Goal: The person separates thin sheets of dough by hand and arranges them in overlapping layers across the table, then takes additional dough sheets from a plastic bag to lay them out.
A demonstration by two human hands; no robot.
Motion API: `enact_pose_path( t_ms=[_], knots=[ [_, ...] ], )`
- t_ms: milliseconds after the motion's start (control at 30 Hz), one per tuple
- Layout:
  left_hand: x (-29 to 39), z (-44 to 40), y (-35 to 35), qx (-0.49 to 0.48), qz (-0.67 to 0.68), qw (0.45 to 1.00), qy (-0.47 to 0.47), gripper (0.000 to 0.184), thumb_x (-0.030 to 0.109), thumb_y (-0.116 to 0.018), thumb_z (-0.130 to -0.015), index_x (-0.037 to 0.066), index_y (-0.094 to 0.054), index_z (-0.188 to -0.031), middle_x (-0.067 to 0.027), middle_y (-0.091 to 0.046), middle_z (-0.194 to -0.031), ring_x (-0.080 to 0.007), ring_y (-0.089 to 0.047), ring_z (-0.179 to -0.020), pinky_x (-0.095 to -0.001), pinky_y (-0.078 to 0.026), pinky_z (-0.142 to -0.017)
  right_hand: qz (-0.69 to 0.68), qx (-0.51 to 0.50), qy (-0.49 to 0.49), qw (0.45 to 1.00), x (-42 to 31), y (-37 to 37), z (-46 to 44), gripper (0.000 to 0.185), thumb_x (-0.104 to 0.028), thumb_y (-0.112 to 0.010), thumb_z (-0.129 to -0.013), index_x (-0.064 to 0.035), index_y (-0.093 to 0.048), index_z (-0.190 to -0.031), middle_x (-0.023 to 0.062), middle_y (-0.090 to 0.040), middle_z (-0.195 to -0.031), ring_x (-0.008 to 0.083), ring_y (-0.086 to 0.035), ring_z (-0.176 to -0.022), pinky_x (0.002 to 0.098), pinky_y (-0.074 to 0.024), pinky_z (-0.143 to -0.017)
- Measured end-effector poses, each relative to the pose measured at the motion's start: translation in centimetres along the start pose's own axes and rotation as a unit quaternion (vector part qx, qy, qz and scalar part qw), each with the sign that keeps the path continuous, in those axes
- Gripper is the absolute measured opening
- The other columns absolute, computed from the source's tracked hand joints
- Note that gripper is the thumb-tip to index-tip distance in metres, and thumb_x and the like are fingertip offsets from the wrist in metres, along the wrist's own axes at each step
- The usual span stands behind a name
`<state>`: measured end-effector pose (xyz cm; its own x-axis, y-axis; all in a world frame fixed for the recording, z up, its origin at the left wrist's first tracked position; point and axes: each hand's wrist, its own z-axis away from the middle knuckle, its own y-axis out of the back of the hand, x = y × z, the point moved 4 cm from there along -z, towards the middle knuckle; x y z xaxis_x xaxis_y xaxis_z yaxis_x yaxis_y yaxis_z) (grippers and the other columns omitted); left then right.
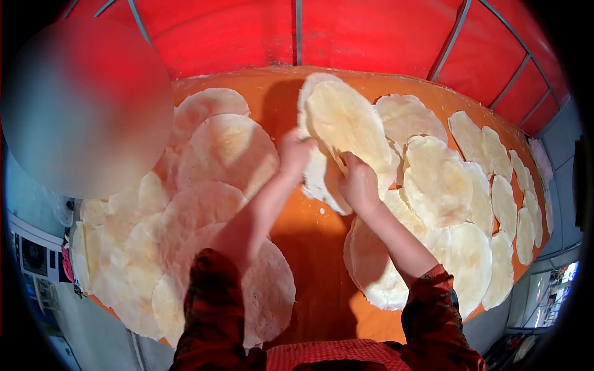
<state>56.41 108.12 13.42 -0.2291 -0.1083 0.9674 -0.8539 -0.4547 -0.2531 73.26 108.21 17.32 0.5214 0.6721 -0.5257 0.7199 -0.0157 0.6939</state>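
Observation:
Two or more thin round flatbreads are lifted off the table in front of me, tilted and partly folded. My left hand grips their left edge, its fingers closed. Lower down and to the right, my right hand pinches the near edge of the same breads, its fingers closed too. A floppy end of bread hangs between the hands. Just right of my right hand lies a pale flatbread on top of others. To the left of my left hand is another round flatbread.
An orange-covered table carries overlapping flatbreads on its left and right sides. Behind it stands a red sheet wall with metal bars. A blurred round patch hides the upper left. A white appliance is at far left.

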Motion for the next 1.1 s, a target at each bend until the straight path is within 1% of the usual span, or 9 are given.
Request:
enact_pose_path(
  t_ms=[167,333,600,700,867,933,967,1033,1100],
  knots=[
    [2.1,-4.3,16.1,0.112,-0.029,0.991,-0.066,0.012,0.006,-0.062,-0.079,0.004,-0.063,-0.091,-0.0054,-0.062,-0.082,-0.0176,-0.059,-0.071,-0.0317,-0.048,-0.063,-0.048,-0.077,-0.106,0.990,3.4,-3.5,-6.9,0.016,-0.004,-0.058,-0.068,0.0028,-0.064,-0.081,0.0214,-0.064,-0.076,0.0353,-0.064,-0.076,0.0416,-0.0505,-0.069],
    [-6.0,-4.6,31.3,0.194,-0.094,0.970,0.116,0.007,0.013,-0.064,-0.080,0.007,-0.061,-0.083,-0.0040,-0.053,-0.066,-0.0166,-0.050,-0.050,-0.0338,-0.039,-0.042,-0.185,-0.118,-0.172,0.960,8.4,-5.1,-10.3,0.021,-0.011,-0.058,-0.070,0.0022,-0.066,-0.085,0.0209,-0.066,-0.080,0.0318,-0.066,-0.077,0.0376,-0.0506,-0.071],
    [-4.3,-1.6,34.0,0.264,-0.133,0.955,0.019,0.026,0.016,-0.065,-0.080,0.010,-0.056,-0.103,-0.0034,-0.055,-0.071,-0.0154,-0.053,-0.056,-0.0305,-0.041,-0.043,0.098,-0.145,0.164,0.971,-12.4,-0.8,-1.9,0.006,-0.004,-0.058,-0.074,-0.0023,-0.059,-0.080,0.0175,-0.062,-0.071,0.0344,-0.062,-0.067,0.0439,-0.0502,-0.061],
    [-5.1,-1.5,45.7,0.176,-0.027,0.984,0.015,0.028,0.024,-0.063,-0.084,0.013,-0.054,-0.108,-0.0022,-0.057,-0.085,-0.0146,-0.057,-0.076,-0.0286,-0.046,-0.060,0.278,-0.164,0.237,0.916,-15.2,-6.2,6.1,0.013,-0.006,-0.057,-0.066,-0.0023,-0.059,-0.079,0.0148,-0.058,-0.067,0.0314,-0.061,-0.058,0.0473,-0.0422,-0.038],
    [2.7,9.4,40.3,0.231,-0.192,0.952,-0.056,0.014,0.010,-0.060,-0.086,0.008,-0.058,-0.100,0.0010,-0.057,-0.085,-0.0125,-0.052,-0.072,-0.0252,-0.045,-0.061,0.115,-0.140,0.286,0.941,-8.8,-13.7,16.1,0.037,-0.013,-0.053,-0.072,0.0018,-0.060,-0.106,0.0182,-0.054,-0.110,0.0309,-0.051,-0.103,0.0476,-0.0439,-0.085],
    [4.1,15.5,38.6,0.206,-0.226,0.947,-0.102,0.029,0.008,-0.059,-0.086,0.001,-0.055,-0.113,-0.0055,-0.058,-0.102,-0.0153,-0.054,-0.090,-0.0255,-0.046,-0.076,-0.087,-0.169,0.165,0.968,-7.3,-7.7,14.0,0.037,-0.011,-0.054,-0.074,0.0011,-0.059,-0.109,0.0179,-0.051,-0.119,0.0302,-0.050,-0.108,0.0431,-0.0433,-0.088],
    [3.8,18.4,39.1,0.206,-0.217,0.948,-0.109,0.028,0.007,-0.058,-0.086,0.001,-0.056,-0.113,-0.0062,-0.059,-0.102,-0.0159,-0.054,-0.090,-0.0264,-0.047,-0.077,-0.125,-0.028,0.155,0.980,-5.5,-4.1,13.3,0.035,-0.009,-0.060,-0.072,-0.0007,-0.059,-0.106,0.0166,-0.055,-0.113,0.0303,-0.054,-0.102,0.0397,-0.0473,-0.080],
    [3.9,23.7,36.4,0.239,-0.183,0.950,-0.086,0.026,0.005,-0.056,-0.086,0.002,-0.056,-0.111,-0.0076,-0.060,-0.100,-0.0168,-0.055,-0.088,-0.0280,-0.049,-0.075,-0.122,0.025,0.076,0.989,1.5,-0.1,12.5,0.016,-0.002,-0.065,-0.062,-0.0022,-0.060,-0.077,0.0132,-0.059,-0.078,0.0329,-0.057,-0.073,0.0399,-0.0483,-0.060],
    [2.9,28.4,32.5,0.258,-0.182,0.948,-0.031,0.022,0.003,-0.055,-0.085,0.003,-0.057,-0.107,-0.0083,-0.061,-0.096,-0.0166,-0.057,-0.081,-0.0288,-0.051,-0.071,0.074,0.067,0.022,0.995,7.4,4.3,13.6,0.013,-0.005,-0.064,-0.068,-0.0019,-0.057,-0.078,0.0137,-0.058,-0.081,0.0326,-0.055,-0.075,0.0396,-0.0467,-0.064]
  ],
)
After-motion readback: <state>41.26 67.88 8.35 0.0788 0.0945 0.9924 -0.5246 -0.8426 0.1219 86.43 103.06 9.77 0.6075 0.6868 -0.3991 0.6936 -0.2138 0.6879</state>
